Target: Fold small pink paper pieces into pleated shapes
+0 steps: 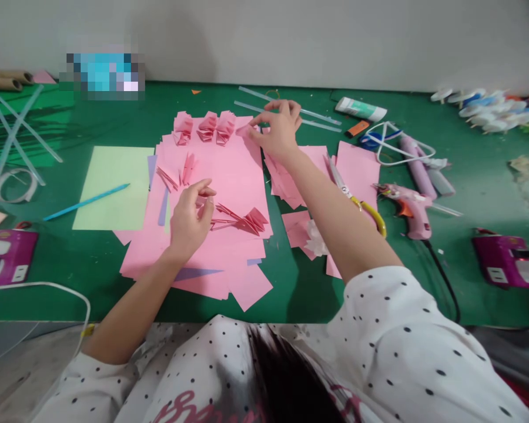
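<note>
My right hand (280, 129) reaches to the far right corner of a stack of pink paper (229, 170). Its thumb and index finger are closed on a small folded pink paper piece (243, 130). Beside that piece, three pleated pink paper pieces (207, 127) stand in a row along the stack's far edge. My left hand (190, 220) hovers low over the stack, fingers loosely curled and apart from the thumb, with no held thing showing. Around it lie narrow folded pink strips (187, 169) and a fanned cluster of folded pink pieces (251, 222).
Yellow-handled scissors (346, 191) lie on pink sheets beneath my right forearm. Further right are a pink glue gun (408, 208) with a cord and a glue tube (360, 110). At left, a blue pencil (86, 202) rests on pale green paper (114, 167), near a tape roll (15, 185).
</note>
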`<state>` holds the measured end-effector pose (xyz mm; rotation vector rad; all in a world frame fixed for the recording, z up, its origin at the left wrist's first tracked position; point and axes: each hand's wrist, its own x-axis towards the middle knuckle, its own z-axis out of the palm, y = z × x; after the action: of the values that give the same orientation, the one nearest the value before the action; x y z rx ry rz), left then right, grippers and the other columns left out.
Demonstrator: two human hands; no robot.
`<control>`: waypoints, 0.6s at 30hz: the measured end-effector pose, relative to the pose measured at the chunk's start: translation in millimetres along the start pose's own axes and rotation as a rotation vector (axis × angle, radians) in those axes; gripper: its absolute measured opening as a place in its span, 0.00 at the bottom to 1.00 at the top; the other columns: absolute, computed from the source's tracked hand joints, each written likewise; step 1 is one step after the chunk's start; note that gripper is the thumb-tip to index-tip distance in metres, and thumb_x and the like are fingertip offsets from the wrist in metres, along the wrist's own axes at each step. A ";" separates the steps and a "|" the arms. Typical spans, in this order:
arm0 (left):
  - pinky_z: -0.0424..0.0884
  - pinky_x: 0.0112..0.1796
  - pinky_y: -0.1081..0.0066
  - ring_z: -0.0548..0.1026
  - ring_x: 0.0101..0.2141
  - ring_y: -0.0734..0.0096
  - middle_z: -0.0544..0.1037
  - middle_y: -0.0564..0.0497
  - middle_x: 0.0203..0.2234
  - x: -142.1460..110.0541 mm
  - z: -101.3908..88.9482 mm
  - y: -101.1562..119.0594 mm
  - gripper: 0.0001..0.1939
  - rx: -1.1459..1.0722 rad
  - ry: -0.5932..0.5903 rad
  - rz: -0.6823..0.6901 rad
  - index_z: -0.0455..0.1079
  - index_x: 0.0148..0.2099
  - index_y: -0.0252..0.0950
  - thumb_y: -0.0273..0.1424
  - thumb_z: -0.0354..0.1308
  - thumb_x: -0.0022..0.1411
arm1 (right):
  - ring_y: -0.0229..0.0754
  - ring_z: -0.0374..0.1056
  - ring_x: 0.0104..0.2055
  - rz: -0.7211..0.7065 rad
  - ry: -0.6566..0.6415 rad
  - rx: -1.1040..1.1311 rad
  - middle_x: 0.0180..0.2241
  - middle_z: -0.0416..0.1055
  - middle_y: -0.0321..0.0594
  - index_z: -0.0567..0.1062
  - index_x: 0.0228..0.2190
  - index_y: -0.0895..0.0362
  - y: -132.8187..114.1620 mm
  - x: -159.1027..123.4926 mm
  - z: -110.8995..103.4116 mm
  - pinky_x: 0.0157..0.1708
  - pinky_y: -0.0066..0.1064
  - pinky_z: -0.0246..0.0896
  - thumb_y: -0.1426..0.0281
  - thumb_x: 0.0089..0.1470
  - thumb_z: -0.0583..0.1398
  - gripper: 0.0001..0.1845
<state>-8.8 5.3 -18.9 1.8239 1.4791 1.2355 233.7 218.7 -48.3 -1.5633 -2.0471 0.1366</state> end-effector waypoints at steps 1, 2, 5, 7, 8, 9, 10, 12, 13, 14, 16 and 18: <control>0.75 0.45 0.66 0.78 0.43 0.69 0.80 0.47 0.44 0.1 0.0 -0.4 0.17 -0.009 -0.002 -0.015 0.68 0.59 0.38 0.28 0.55 0.69 | 0.62 0.43 0.65 0.015 -0.009 0.002 0.57 0.62 0.53 0.74 0.45 0.53 -0.2 0.6 -0.2 0.59 0.70 0.46 0.55 0.63 0.58 0.17; 0.75 0.44 0.66 0.78 0.43 0.69 0.80 0.47 0.44 0.2 0.1 -0.8 0.18 -0.017 -0.005 -0.028 0.68 0.60 0.38 0.27 0.55 0.69 | 0.62 0.43 0.65 0.026 -0.016 0.007 0.57 0.61 0.53 0.75 0.45 0.53 -1.2 0.8 -1.1 0.59 0.71 0.46 0.54 0.62 0.59 0.18; 0.74 0.43 0.67 0.78 0.41 0.70 0.80 0.48 0.43 0.8 -0.1 -1.3 0.18 -0.032 -0.005 -0.055 0.68 0.59 0.39 0.27 0.55 0.68 | 0.63 0.45 0.65 0.034 -0.028 0.039 0.56 0.62 0.53 0.75 0.43 0.53 -8.0 -0.1 -7.1 0.58 0.72 0.46 0.53 0.60 0.60 0.18; 0.74 0.43 0.67 0.78 0.40 0.70 0.81 0.49 0.42 1.3 -0.5 -0.9 0.18 -0.039 -0.006 -0.064 0.68 0.59 0.39 0.27 0.55 0.68 | 0.64 0.46 0.64 0.041 -0.051 0.062 0.55 0.62 0.53 0.75 0.43 0.53 -14.1 -0.9 -12.6 0.57 0.73 0.47 0.52 0.59 0.61 0.19; 0.74 0.43 0.67 0.78 0.40 0.70 0.81 0.49 0.42 1.4 -0.7 -0.6 0.18 -0.041 -0.008 -0.070 0.68 0.59 0.39 0.27 0.55 0.68 | 0.64 0.46 0.64 0.052 -0.074 0.064 0.54 0.62 0.54 0.75 0.43 0.54 -17.0 -0.9 -15.5 0.57 0.72 0.46 0.52 0.60 0.60 0.19; 0.74 0.43 0.67 0.78 0.40 0.70 0.81 0.49 0.42 1.6 -1.0 -0.1 0.18 -0.045 -0.011 -0.075 0.68 0.59 0.39 0.27 0.55 0.68 | 0.63 0.46 0.64 0.063 -0.106 0.056 0.54 0.62 0.55 0.75 0.43 0.55 -19.6 -0.7 -18.4 0.57 0.72 0.45 0.53 0.61 0.60 0.19; 0.74 0.43 0.67 0.78 0.40 0.70 0.81 0.49 0.42 1.7 -1.2 0.5 0.18 -0.048 -0.013 -0.082 0.68 0.59 0.39 0.27 0.55 0.68 | 0.62 0.45 0.63 0.073 -0.142 0.044 0.55 0.62 0.56 0.74 0.44 0.56 -21.6 -0.2 -21.2 0.57 0.71 0.44 0.54 0.61 0.59 0.19; 0.73 0.42 0.67 0.78 0.40 0.70 0.81 0.49 0.42 2.0 -1.4 1.8 0.17 -0.052 -0.014 -0.095 0.68 0.58 0.39 0.27 0.55 0.68 | 0.60 0.44 0.63 0.090 -0.201 0.018 0.55 0.62 0.57 0.74 0.43 0.57 -24.0 1.1 -26.4 0.58 0.69 0.43 0.55 0.62 0.58 0.18; 0.73 0.42 0.67 0.78 0.40 0.70 0.81 0.49 0.42 2.2 -1.5 2.4 0.17 -0.055 -0.014 -0.099 0.68 0.58 0.39 0.27 0.55 0.68 | 0.59 0.42 0.63 0.097 -0.216 0.012 0.55 0.62 0.57 0.74 0.42 0.57 -24.4 1.6 -28.8 0.58 0.69 0.42 0.55 0.62 0.59 0.18; 0.73 0.41 0.68 0.78 0.40 0.71 0.81 0.49 0.42 2.3 -1.4 2.9 0.17 -0.057 -0.017 -0.102 0.69 0.58 0.39 0.26 0.55 0.68 | 0.59 0.41 0.64 0.102 -0.220 0.014 0.55 0.63 0.57 0.74 0.42 0.56 -24.6 1.9 -31.1 0.58 0.68 0.41 0.56 0.62 0.59 0.17; 0.73 0.41 0.68 0.78 0.39 0.71 0.81 0.49 0.42 2.3 -1.3 3.3 0.17 -0.062 -0.021 -0.108 0.69 0.58 0.38 0.26 0.55 0.68 | 0.60 0.40 0.64 0.115 -0.209 0.031 0.56 0.63 0.56 0.74 0.40 0.56 -25.1 1.9 -35.4 0.59 0.68 0.39 0.57 0.60 0.61 0.15; 0.73 0.40 0.68 0.78 0.39 0.71 0.81 0.49 0.41 2.3 -1.0 2.8 0.17 -0.065 -0.020 -0.113 0.69 0.58 0.39 0.26 0.55 0.68 | 0.61 0.39 0.65 0.134 -0.207 0.042 0.57 0.63 0.56 0.74 0.39 0.55 -26.4 1.2 -38.8 0.59 0.67 0.37 0.58 0.59 0.62 0.14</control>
<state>-8.3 6.4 -15.4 1.6820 1.4921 1.1927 229.5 201.9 -4.7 -1.7218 -2.0768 0.4047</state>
